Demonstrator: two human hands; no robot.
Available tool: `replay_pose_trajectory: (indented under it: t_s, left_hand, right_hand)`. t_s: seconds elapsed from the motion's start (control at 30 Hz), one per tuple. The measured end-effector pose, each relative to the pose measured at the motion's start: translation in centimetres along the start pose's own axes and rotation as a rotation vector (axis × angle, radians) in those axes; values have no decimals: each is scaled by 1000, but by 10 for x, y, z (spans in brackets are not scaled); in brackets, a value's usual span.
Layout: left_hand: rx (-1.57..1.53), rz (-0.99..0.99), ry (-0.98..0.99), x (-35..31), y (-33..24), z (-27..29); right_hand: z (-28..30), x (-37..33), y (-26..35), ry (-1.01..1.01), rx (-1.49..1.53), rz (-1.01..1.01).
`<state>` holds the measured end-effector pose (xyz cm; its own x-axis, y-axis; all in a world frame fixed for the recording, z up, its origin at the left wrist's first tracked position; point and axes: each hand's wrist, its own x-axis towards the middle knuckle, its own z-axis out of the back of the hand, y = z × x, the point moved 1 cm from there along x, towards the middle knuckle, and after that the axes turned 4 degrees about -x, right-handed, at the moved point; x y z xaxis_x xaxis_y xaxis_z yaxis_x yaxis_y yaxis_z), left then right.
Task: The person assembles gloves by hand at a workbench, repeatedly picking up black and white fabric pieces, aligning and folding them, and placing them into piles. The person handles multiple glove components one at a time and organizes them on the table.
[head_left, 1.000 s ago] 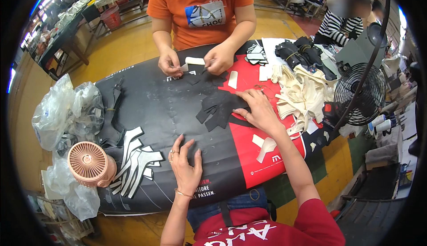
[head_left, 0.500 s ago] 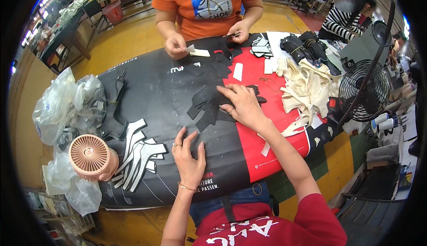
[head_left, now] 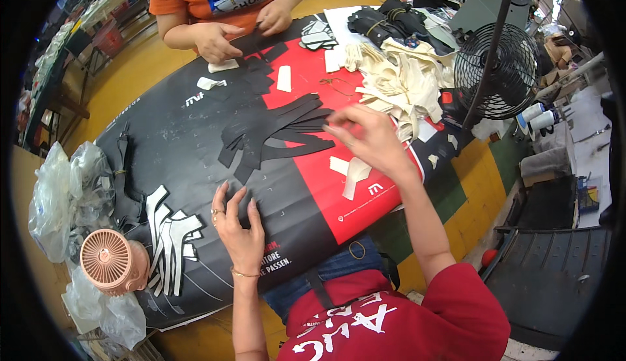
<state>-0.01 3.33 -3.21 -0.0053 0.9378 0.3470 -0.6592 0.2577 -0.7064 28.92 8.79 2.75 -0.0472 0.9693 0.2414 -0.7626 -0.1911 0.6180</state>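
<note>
Black fabric strips [head_left: 280, 133] lie in a loose fan across the black and red table cover. My right hand [head_left: 372, 140] is over the red part, its fingertips at the right ends of these strips. Those fingers are bent and smeared by motion, so a grip cannot be made out. Below that hand lie a short cream strip [head_left: 339, 164] and a curled cream piece [head_left: 357, 177]. My left hand [head_left: 238, 224] rests on the black part near the front edge, fingers apart and nothing in them. White strips with dark edges [head_left: 173, 243] are spread to its left.
A pink fan [head_left: 112, 260] and plastic bags [head_left: 68, 195] stand at the left. Cream strips [head_left: 404, 84] are heaped at the right beside a black fan [head_left: 495, 71]. Across the table, a person in orange handles dark pieces [head_left: 257, 38] near white scraps [head_left: 210, 82].
My view has shifted, so the table sits further left. My right hand has moved off the black strips toward their right ends, uncovering them. The person opposite no longer holds the small white piece.
</note>
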Motion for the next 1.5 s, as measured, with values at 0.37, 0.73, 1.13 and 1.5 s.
replay_pose_trajectory:
  t_s: [0.37, 0.73, 1.13, 1.5]
  left_hand:
    - [-192, -232, 439, 12, -81, -64]
    - [-175, -229, 375, 7, -83, -97]
    - [269, -375, 315, 8, -80, -105]
    - [87, -212, 69, 32, -39, -40]
  right_hand:
    - [14, -64, -28, 194, -180, 37]
    - [13, -59, -36, 287, -81, 99]
    - [78, -98, -55, -370, 1552, 301]
    - [54, -116, -44, -71, 2017, 257]
